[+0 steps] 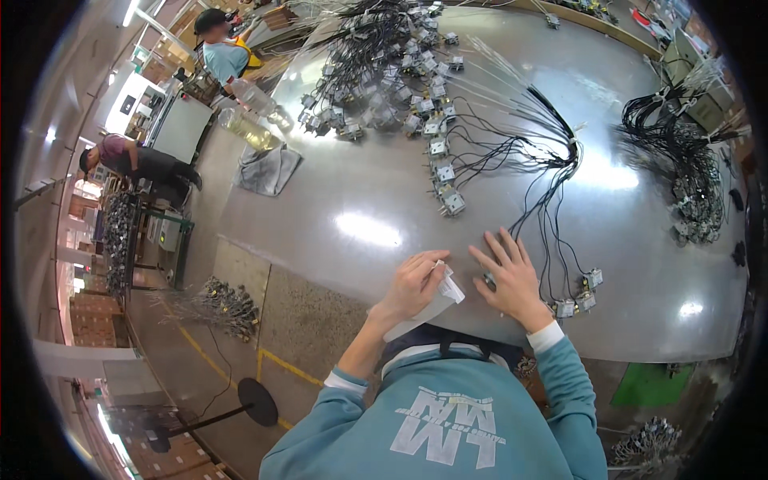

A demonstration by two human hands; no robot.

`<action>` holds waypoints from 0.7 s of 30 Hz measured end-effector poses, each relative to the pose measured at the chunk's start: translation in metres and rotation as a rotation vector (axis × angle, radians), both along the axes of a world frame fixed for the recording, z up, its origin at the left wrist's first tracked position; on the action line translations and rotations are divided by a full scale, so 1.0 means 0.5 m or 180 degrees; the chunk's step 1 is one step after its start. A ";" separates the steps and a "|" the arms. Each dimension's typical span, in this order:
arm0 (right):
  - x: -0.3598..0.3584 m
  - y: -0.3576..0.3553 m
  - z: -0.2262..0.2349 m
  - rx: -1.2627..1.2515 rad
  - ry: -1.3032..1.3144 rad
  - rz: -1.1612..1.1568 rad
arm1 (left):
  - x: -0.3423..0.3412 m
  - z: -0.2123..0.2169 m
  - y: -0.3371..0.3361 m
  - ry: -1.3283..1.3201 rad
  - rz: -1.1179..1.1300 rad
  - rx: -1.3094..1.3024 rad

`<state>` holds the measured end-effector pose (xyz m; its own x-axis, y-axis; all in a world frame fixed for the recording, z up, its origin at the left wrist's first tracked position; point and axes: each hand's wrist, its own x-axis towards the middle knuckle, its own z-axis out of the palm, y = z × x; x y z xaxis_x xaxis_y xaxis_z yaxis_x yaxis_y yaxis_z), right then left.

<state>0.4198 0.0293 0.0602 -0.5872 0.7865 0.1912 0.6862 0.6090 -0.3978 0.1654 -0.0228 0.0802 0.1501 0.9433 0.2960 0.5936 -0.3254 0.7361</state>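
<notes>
Left hand point(414, 284): fingers curled, pinching a white, flat strip of tape or paper point(436, 302) at near centre of the table point(368, 184). Strip folded at its far end, trailing toward the near table edge. Right hand point(510, 278): released, fingers spread, palm pressed flat on the tabletop just right of the strip. Small dark part point(488, 280) under the fingers, too small to identify.

Tabletop: broad, smooth, grey, glossy, with bright lamp reflections.

Just right of the right hand: three small boxy connectors point(578, 298), metallic grey, on thin black wires point(552, 192) gathered into a bundle toward the far right. Far centre: dense heap of like connectors point(384, 72), with a loose row of them running toward the near side. Far right edge: second tangle of black wire harnesses point(680, 160). Far left edge: crumpled grey cloth point(268, 170) beside clear plastic bottles point(256, 108).

Left, off the table: two other persons on a concrete floor with yellow line markings.
</notes>
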 end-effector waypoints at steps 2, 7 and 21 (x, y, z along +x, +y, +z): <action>0.039 -0.024 0.012 -0.0042 -0.0074 0.0143 | 0.003 0.002 -0.004 -0.0066 -0.0037 0.0070; 0.131 -0.077 0.031 -0.0209 -0.0219 0.0482 | 0.006 0.016 0.004 0.0268 -0.0134 0.0355; 0.177 -0.108 0.038 0.0148 -0.0280 -0.1123 | 0.051 0.028 0.098 0.0447 -0.0537 0.0545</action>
<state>0.5081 -0.0246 0.0793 -0.2971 0.9353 0.1922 0.8877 0.3447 -0.3053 0.1908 0.0260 0.0944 0.3516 0.8396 0.4141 0.6127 -0.5408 0.5762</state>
